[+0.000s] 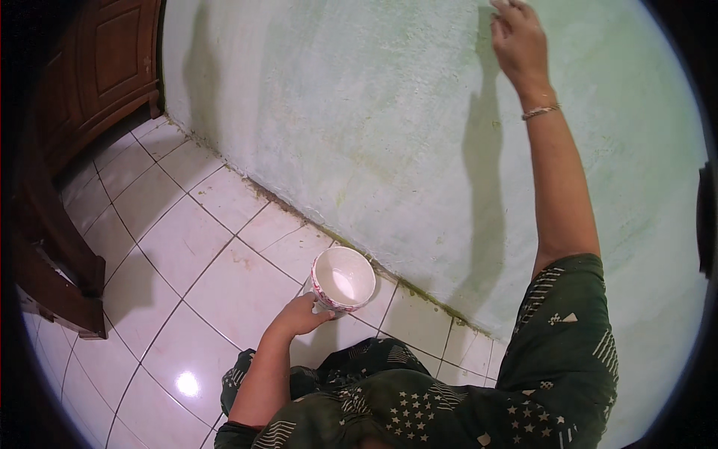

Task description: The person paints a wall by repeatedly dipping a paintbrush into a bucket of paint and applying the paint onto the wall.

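My left hand (301, 315) is closed on the near-left side of a round white bowl (359, 263) with a pink-red pattern on its outside. A white layer, perhaps paint, lies at the bottom of the bowl. High up at the top edge, my right hand (521, 46) is raised in front of the pale green wall (389, 142), its fingers curled together. What those fingers hold, if anything, is cut off by the frame. White streaks and patches cover much of the wall, and the shadow of my right arm falls on it.
Dark wooden furniture (116, 60) with carved panels stands at the far left, against the wall. Nearer on the left are curved wooden legs (71, 269). White floor tiles (239, 277) run up to the wall's stained bottom edge. A dark object (705, 217) shows at the right rim.
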{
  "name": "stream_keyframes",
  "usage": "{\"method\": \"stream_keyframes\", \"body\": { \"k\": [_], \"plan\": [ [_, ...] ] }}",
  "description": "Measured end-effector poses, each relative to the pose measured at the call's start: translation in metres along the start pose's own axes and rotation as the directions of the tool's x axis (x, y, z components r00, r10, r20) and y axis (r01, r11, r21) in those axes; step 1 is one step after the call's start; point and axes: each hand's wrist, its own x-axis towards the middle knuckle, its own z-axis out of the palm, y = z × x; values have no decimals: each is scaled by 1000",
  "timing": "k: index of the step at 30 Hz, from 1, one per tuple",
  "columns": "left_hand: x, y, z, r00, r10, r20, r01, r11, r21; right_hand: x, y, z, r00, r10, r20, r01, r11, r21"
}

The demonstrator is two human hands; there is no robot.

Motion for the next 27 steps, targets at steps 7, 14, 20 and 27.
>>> {"method": "stream_keyframes", "body": {
  "k": [7, 14, 20, 27],
  "plan": [
    [-5, 0, -1, 1000, 19, -12, -19, 1000, -4, -158, -24, 72, 873, -58, 484, 137, 982, -131],
    [-10, -7, -4, 1000, 16, -17, -16, 1000, -8, -209, -93, 40, 591, 35, 806, -276, 947, 162],
    [-9, -2, -7, 1000, 2, -7, -3, 1000, -27, -77, -36, 24, 990, 5, 141, -36, 976, 217],
    [4, -7, -3, 999, 42, -13, -42, 999, 4, 19, 15, 52, 975, 128, 183, -98, 981, -165]
  ]
}}
